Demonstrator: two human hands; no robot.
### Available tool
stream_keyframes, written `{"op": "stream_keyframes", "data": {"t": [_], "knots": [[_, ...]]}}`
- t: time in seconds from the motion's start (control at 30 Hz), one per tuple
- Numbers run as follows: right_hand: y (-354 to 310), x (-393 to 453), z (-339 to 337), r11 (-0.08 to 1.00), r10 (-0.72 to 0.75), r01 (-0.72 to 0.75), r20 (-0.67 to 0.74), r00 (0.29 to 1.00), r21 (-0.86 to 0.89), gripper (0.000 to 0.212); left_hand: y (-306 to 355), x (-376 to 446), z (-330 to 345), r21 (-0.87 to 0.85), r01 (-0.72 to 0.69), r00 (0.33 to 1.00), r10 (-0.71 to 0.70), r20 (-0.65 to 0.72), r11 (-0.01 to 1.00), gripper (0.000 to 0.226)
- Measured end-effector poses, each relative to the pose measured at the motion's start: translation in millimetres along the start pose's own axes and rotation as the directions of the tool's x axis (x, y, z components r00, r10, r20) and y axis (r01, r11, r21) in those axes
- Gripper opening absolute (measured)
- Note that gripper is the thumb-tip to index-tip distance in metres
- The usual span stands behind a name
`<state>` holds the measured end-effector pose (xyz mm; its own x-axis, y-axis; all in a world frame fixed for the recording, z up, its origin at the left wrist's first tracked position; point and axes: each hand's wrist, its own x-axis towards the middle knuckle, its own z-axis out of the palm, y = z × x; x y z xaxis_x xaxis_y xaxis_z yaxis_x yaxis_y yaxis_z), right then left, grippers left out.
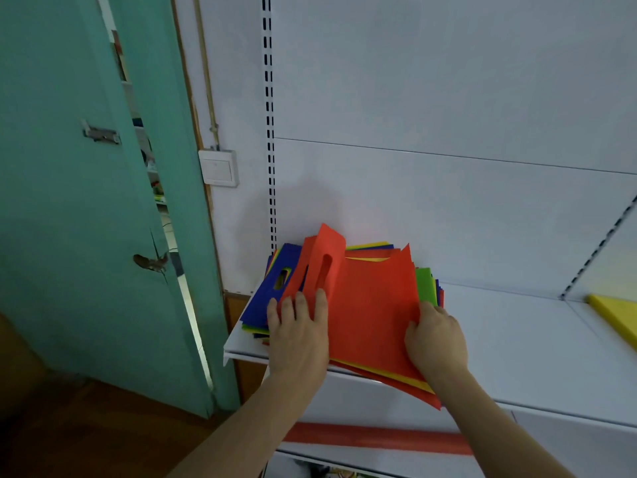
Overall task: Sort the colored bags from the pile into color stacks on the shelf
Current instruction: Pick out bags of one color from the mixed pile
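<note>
A mixed pile of flat bags [262,305] in blue, green, yellow and red lies at the left end of the white shelf [517,346]. On top, a red bag [372,305] with a slot handle is lifted, its handle end curling upward. My left hand [298,334] holds the red bag's left edge near the handle, fingers spread over it. My right hand [436,339] pinches its right edge, thumb on top. A yellow stack [617,313] lies on the shelf at the far right.
A teal door [86,201] stands ajar to the left of the shelf, beside a white wall switch [219,167]. A slotted upright [270,132] runs up the white back panel. A red strip [375,438] edges the lower shelf.
</note>
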<state>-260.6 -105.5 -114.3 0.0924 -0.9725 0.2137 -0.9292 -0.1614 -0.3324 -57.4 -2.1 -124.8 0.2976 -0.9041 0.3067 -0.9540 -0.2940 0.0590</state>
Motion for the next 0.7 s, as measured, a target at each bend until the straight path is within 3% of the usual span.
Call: {"op": "stream_keyframes", "data": {"t": [0.23, 0.53, 0.7], "knots": [[6.8, 3.6, -7.5, 0.981, 0.084, -0.075, -0.045, 0.995, 0.177, 0.031, 0.0, -5.5, -7.8, -0.115, -0.041, 0.999, 0.039, -0.022, 0.992, 0.072], [15.9, 10.7, -13.0, 0.937, 0.199, -0.219, 0.101, 0.975, 0.271, 0.035, -7.9, 0.5, -9.7, -0.185, -0.155, 0.988, 0.151, -0.036, 0.970, 0.065], [24.9, 12.3, -24.6, 0.942, 0.197, -0.184, -0.021, 0.980, 0.280, 0.029, -16.0, 4.9, -11.3, -0.083, -0.001, 1.000, -0.001, -0.015, 0.997, 0.049]]}}
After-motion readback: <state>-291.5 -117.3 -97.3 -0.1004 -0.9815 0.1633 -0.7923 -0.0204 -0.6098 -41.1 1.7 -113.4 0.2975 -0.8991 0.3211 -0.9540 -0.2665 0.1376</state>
